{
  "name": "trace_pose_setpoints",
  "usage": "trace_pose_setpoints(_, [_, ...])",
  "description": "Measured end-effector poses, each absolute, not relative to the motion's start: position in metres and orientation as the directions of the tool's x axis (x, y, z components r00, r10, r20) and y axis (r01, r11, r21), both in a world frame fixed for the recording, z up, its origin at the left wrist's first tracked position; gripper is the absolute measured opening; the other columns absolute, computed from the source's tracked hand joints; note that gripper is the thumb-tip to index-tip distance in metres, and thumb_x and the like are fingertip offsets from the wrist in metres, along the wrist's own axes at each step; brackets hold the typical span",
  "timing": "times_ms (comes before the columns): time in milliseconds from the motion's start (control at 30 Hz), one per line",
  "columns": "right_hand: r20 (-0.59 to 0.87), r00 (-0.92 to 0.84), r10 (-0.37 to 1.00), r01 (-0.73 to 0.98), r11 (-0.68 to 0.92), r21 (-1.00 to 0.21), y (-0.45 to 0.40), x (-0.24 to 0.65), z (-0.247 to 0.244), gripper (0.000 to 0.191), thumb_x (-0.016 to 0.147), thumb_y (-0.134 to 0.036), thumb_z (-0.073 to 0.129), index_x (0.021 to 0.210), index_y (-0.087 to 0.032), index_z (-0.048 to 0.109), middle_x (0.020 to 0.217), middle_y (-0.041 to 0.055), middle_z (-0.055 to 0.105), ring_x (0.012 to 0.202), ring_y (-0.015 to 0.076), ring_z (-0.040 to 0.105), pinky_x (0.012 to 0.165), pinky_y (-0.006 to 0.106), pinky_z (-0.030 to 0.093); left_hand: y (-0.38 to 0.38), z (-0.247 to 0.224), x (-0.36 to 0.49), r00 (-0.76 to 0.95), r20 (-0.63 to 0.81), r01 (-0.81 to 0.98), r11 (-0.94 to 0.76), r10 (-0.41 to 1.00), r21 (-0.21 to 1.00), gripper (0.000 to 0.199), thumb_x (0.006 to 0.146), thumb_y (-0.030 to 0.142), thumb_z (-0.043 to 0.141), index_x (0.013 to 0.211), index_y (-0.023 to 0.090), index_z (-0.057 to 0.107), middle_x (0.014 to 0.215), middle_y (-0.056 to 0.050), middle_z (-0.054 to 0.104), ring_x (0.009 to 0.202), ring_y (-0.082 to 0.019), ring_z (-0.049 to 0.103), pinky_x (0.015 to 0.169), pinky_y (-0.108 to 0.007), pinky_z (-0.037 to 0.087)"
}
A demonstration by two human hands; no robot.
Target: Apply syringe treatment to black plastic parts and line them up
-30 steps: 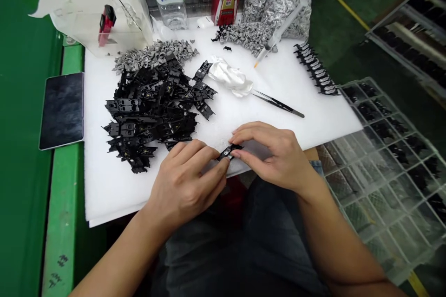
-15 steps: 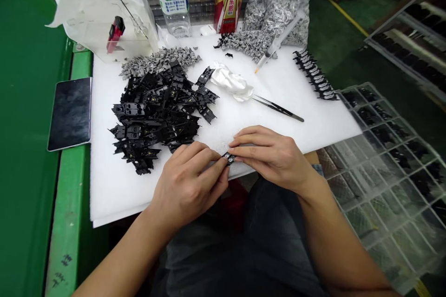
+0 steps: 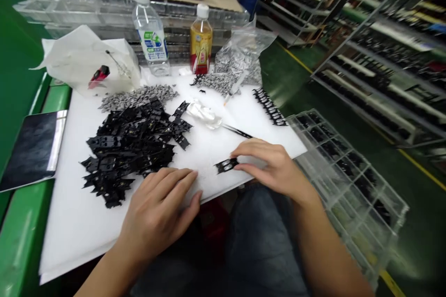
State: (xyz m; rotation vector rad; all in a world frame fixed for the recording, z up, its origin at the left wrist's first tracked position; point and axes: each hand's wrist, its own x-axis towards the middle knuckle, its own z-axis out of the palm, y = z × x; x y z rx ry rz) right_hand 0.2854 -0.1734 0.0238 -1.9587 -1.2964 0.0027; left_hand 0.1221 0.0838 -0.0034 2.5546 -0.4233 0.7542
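Though between both hands (image 3: pixel 156 211) (image 3: pixel 275 167) — black part (image 3: pixel 226 165) only in the right.

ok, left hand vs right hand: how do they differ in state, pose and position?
Right hand pinches a black part; left hand holds nothing visible.
Left hand's thumb stands apart from its fingers; right hand's thumb and fingers close on the part.
Left hand is beside the black pile; right hand is nearer the tweezers.
Shared: both bare, at the white board's near edge.

A dark tablet (image 3: pixel 28 148) lies at nine o'clock on a green ledge (image 3: pixel 28 222). A clear bottle (image 3: pixel 151 32) stands toward eleven, a yellow-labelled bottle (image 3: pixel 201 41) near twelve, loaded shelves (image 3: pixel 379 58) around two.
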Motion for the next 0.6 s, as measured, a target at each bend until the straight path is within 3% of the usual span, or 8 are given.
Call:
trace_pose_setpoints(133, [0.399,0.724,0.563,0.690,-0.583,-0.429,-0.252,0.322,0.025,0.022,0.098,-0.032,0.076,0.118,-0.024,0.079,0.115,0.0069,0.084,0.105,0.0248,0.079,0.098,0.043,0.063,0.084,-0.004,0.125,0.783,0.597,-0.418,-0.858,-0.175,0.298,0.028,0.095,0.011,0.074,0.121,0.017,0.067,0.106,-0.008,0.075,0.096,-0.023,0.068,0.081,-0.039,0.050])
trace_pose_setpoints(200, [0.413,0.765,0.495,0.639,-0.663,-0.390,-0.281,0.339,0.018,0.023,0.097,-0.034,0.074,0.116,-0.021,0.080,0.111,0.0096,0.084,0.098,0.0272,0.080,0.094,0.045,0.064,0.083,-0.004,0.125,0.776,0.599,-0.424,-0.867,-0.198,0.262,0.024,0.095,0.010,0.073,0.118,0.017,0.067,0.104,-0.007,0.075,0.095,-0.024,0.067,0.079,-0.039,0.048])
trace_pose_setpoints(333, [0.423,0.779,0.462,0.620,-0.669,-0.411,-0.302,0.363,0.001,0.027,0.096,-0.035,0.074,0.116,-0.018,0.080,0.108,0.0109,0.085,0.092,0.0272,0.082,0.089,0.044,0.067,0.083,-0.003,0.124,0.783,0.590,-0.421,-0.867,-0.198,0.268,0.019,0.097,0.010,0.070,0.115,0.017,0.067,0.102,-0.006,0.073,0.094,-0.022,0.066,0.080,-0.039,0.047])
trace_pose_setpoints(600, [0.426,0.790,0.441,0.608,-0.651,-0.454,-0.297,0.382,-0.007,0.025,0.092,-0.041,0.077,0.107,-0.022,0.082,0.104,0.0068,0.087,0.093,0.0274,0.083,0.095,0.043,0.069,0.082,-0.002,0.124,0.786,0.584,-0.417,-0.872,-0.203,0.258,0.015,0.098,0.009,0.070,0.111,0.017,0.066,0.100,-0.005,0.072,0.095,-0.021,0.064,0.081,-0.037,0.044])
